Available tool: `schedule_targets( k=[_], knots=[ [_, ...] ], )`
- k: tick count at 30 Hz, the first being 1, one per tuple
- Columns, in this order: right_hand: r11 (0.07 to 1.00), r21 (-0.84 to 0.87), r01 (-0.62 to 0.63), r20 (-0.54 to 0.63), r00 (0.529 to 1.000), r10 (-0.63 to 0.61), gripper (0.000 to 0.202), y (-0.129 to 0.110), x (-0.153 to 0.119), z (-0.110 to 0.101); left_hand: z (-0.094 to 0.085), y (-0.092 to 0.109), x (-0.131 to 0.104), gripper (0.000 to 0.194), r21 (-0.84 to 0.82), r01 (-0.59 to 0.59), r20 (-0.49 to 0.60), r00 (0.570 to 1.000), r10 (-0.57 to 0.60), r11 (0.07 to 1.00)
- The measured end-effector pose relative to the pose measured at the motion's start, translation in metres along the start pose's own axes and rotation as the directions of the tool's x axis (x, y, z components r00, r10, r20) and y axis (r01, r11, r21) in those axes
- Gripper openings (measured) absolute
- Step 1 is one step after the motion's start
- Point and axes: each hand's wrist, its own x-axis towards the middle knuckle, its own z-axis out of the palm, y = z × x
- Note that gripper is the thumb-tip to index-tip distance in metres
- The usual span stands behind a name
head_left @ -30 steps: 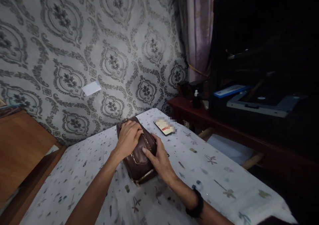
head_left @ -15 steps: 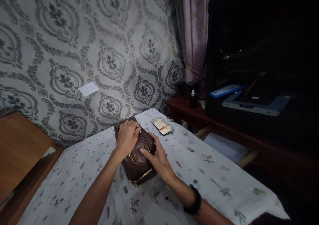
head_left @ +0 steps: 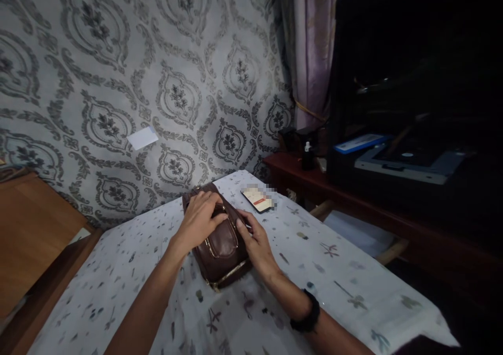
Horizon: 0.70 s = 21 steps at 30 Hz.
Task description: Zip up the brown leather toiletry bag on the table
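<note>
A brown leather bag with gold zippers lies on the bed-like surface, its front pocket facing up. My left hand rests over the bag's far left part, thumb and forefinger apart beside the pocket's zipper; the tips of its other fingers are partly hidden. On the bag's right edge is my right hand, thumb on top and fingers along the side, gripping it. A black band circles my right wrist. Beyond the bag lies a phone with a lit screen, partly pixelated.
A white patterned cloth covers the surface under the bag. Patterned wallpaper rises behind. At left stands a wooden panel. Along the right is a reddish-brown table with a small dark bottle and a blue-edged item.
My left thumb has parted from the fingers, which were pinched at the zipper. My right thumb has shifted from the pocket up to the bag's right edge. The view has moved slightly.
</note>
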Motion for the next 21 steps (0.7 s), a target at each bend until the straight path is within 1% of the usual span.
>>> schedule_targets(
  k=[4, 8, 11, 13, 15, 17, 21],
  knots=[
    [0.999, 0.016, -0.049, 0.022, 0.999, 0.048, 0.046, 0.001, 0.002, -0.003, 0.003, 0.001, 0.000, 0.015, 0.027, 0.020, -0.024, 1.000, -0.019, 0.999],
    [0.999, -0.040, -0.019, 0.021, 1.000, 0.020, 0.048, 0.001, 0.001, -0.003, 0.003, 0.000, -0.001, 0.013, -0.006, 0.015, -0.036, 0.999, -0.015, 1.000],
    [0.992, -0.123, 0.004, -0.016, 1.000, -0.006, 0.063, 0.004, -0.007, 0.003, 0.000, -0.001, 0.000, 0.007, 0.006, -0.012, -0.024, 1.000, 0.012, 1.000],
    [0.975, -0.218, 0.049, -0.015, 0.998, -0.054, 0.077, 0.008, -0.014, 0.008, -0.002, -0.001, 0.001, 0.009, 0.052, -0.026, -0.018, 0.999, 0.027, 0.998],
    [0.945, -0.306, 0.113, 0.010, 0.993, -0.115, 0.082, 0.012, -0.019, 0.012, -0.003, 0.002, 0.004, 0.013, 0.120, -0.029, -0.013, 0.999, 0.030, 0.992],
    [0.918, -0.362, 0.161, 0.027, 0.986, -0.163, 0.081, 0.014, -0.023, 0.014, -0.003, 0.005, 0.005, 0.012, 0.189, -0.025, -0.014, 1.000, 0.028, 0.982],
    [0.889, -0.409, 0.204, 0.031, 0.977, -0.210, 0.079, 0.017, -0.024, 0.015, -0.002, 0.012, 0.005, 0.013, 0.293, -0.026, -0.016, 0.999, 0.032, 0.956]
  ],
)
